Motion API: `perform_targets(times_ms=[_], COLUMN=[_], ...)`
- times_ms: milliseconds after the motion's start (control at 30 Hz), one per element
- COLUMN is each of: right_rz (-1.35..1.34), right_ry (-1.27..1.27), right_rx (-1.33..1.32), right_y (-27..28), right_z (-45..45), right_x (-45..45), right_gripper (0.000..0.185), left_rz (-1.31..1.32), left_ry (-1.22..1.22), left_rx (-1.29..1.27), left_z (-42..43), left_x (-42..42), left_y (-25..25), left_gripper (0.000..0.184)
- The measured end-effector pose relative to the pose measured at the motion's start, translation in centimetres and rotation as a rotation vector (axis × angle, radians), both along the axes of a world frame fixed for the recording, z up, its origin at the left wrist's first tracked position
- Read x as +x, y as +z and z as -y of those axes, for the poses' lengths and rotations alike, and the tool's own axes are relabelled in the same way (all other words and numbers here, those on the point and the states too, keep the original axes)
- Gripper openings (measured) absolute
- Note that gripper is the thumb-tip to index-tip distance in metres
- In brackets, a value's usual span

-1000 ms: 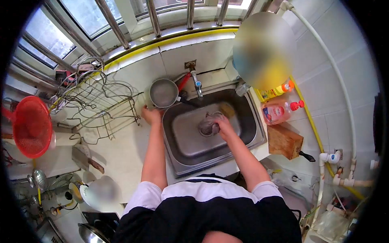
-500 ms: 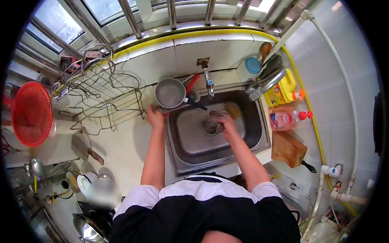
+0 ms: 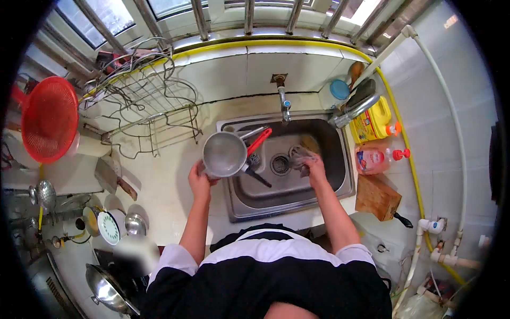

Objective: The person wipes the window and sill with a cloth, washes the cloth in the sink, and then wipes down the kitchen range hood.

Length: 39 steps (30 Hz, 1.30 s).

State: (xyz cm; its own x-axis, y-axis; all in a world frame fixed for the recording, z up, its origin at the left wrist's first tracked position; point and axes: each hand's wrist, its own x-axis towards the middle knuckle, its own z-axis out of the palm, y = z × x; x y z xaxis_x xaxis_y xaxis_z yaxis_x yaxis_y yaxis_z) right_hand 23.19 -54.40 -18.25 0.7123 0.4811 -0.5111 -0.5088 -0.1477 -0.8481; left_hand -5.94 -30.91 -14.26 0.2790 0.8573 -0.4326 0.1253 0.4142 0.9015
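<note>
My left hand grips the near left side of a small grey saucepan. The pan is over the left rim of the steel sink, its black handle pointing into the basin. A red-handled utensil and a metal handle stick out from behind the pan; their other ends are hidden. Below them is a shiny item I cannot make out. Inside the basin, right of the drain, my right hand is closed on a crumpled grey-brown cloth.
A faucet projects over the sink's back edge. To the right stand a yellow jug, a pink soap bottle and a wooden knife block. Left are a wire rack, a red colander and a cleaver.
My left hand has brought the saucepan toward my body, over the sink's left rim, and the red-handled utensil came along. The right hand with the cloth has shifted right, uncovering the drain.
</note>
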Motion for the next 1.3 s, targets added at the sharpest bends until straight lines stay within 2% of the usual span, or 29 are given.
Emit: perform_targets(times_ms=[67, 133, 233, 300, 333, 400, 433, 500, 533, 600, 633, 767, 800, 833, 867, 900, 933, 967, 1000, 1067, 1100, 1167, 1200, 1233, 1267, 1300], right_rz=[0.032, 0.064, 0.083, 0.242, 0.244, 0.693, 0.694, 1.125, 1.125, 1.462, 1.531, 1.477, 1.430, 1.372, 1.369, 1.284, 1.197, 1.356, 1.355, 1.577, 1.573, 1.564, 1.564, 1.603, 1.634, 1.630], right_ry=[0.064, 0.127, 0.119, -0.015, -0.007, -0.071, -0.063, -0.099, -0.089, 0.276, 0.293, 0.501, 0.628, 0.756, 0.765, 0.791, 0.807, 0.833, 0.832, 0.995, 1.001, 1.054, 1.048, 0.965, 0.880, 0.877], right_rx=[0.001, -0.001, 0.109, 0.344, 0.348, 0.097, 0.102, 0.017, 0.026, -0.511, -0.503, -0.409, -0.384, -0.358, -0.353, -0.198, -0.045, 0.056, 0.055, -0.038, -0.031, -0.090, -0.089, -0.202, -0.316, -0.318], right_y=[0.8, 2.3, 4.4, 4.1, 5.0, 6.6, 6.1, 3.8, 1.7, -3.6, -4.7, -4.1, -3.1, -2.4, -1.7, -1.1, -0.9, -1.4, -1.4, -1.2, -1.1, -0.8, -1.1, -1.8, -2.2, -2.3], right_z=[-1.5, -3.8, -9.3, -13.1, -14.9, -18.2, -19.7, -22.1, -22.7, -23.5, -23.9, -27.3, -28.3, -29.1, -29.7, -30.2, -30.8, -31.0, -30.9, -30.4, -30.5, -30.5, -30.2, -29.7, -29.2, -28.6], right_x=[-1.0, -2.6, -5.1, -5.7, -5.8, -5.6, -4.9, -3.7, -3.2, -2.4, -2.8, -4.4, -5.6, -6.7, -7.6, -8.1, -8.4, -8.9, -9.0, -9.4, -8.9, -7.1, -5.9, -4.6, -3.7, -3.1], right_gripper=[0.046, 0.045, 0.050, 0.053, 0.053, 0.056, 0.056, 0.053, 0.053, 0.051, 0.053, 0.050, 0.048, 0.045, 0.045, 0.045, 0.045, 0.047, 0.047, 0.047, 0.047, 0.045, 0.045, 0.044, 0.044, 0.044], left_rz=[-0.035, 0.001, -0.053, -0.057, -0.064, -0.070, -0.080, -0.104, -0.130, -0.153, -0.129, -0.113, -0.107, -0.119, -0.137, -0.142, -0.403, -0.652, -0.653, -1.196, -1.199, -0.893, -0.787, -0.677, -0.590, -0.498], left_ry=[-0.018, 0.145, 0.204, 0.268, 0.323, 0.386, 0.437, 0.510, 0.576, 0.606, 0.631, 0.633, 0.644, 0.698, 0.749, 0.755, 0.511, 0.253, 0.252, -0.681, -0.676, -0.659, -0.670, -0.677, -0.716, -0.754], left_rx=[-0.010, -0.040, 0.000, 0.007, 0.014, 0.011, 0.004, 0.036, 0.067, 0.082, 0.071, -0.030, -0.034, 0.003, 0.042, 0.042, -0.061, -0.162, -0.162, -0.033, -0.040, -0.085, 0.088, 0.257, 0.428, 0.595], left_z=[0.8, 1.6, 2.1, 2.4, 2.6, 2.8, 2.9, 3.0, 3.1, 3.2, 3.4, 3.0, 3.2, 3.6, 3.9, 4.5, 5.2, 5.6, 5.8, 6.4, 6.3, 4.9, 4.6, 4.3, 3.9, 3.1], left_x=[-3.0, -6.0, -10.6, -13.2, -14.4, -16.5, -17.3, -18.2, -18.7, -19.7, -19.9, -19.5, -19.1, -18.8, -18.9, -19.6, -20.6, -21.1, -21.1, -21.2, -19.9, -14.5, -12.2, -9.8, -7.3, -4.6], left_y=[0.5, 0.8, 1.1, 0.9, 0.7, 0.2, -0.1, -0.8, -1.3, -2.4, -2.5, -2.2, -2.5, -2.9, -3.1, -2.2, -0.3, 1.7, 3.8, 8.5, 10.9, 14.4, 14.4, 14.2, 12.9, 11.7], left_gripper=[0.047, 0.046, 0.045, 0.045, 0.044, 0.044, 0.045, 0.039, 0.036, 0.039, 0.040, 0.048, 0.048, 0.045, 0.044, 0.044, 0.044, 0.047, 0.047, 0.047, 0.047, 0.037, 0.037, 0.036, 0.039, 0.042])
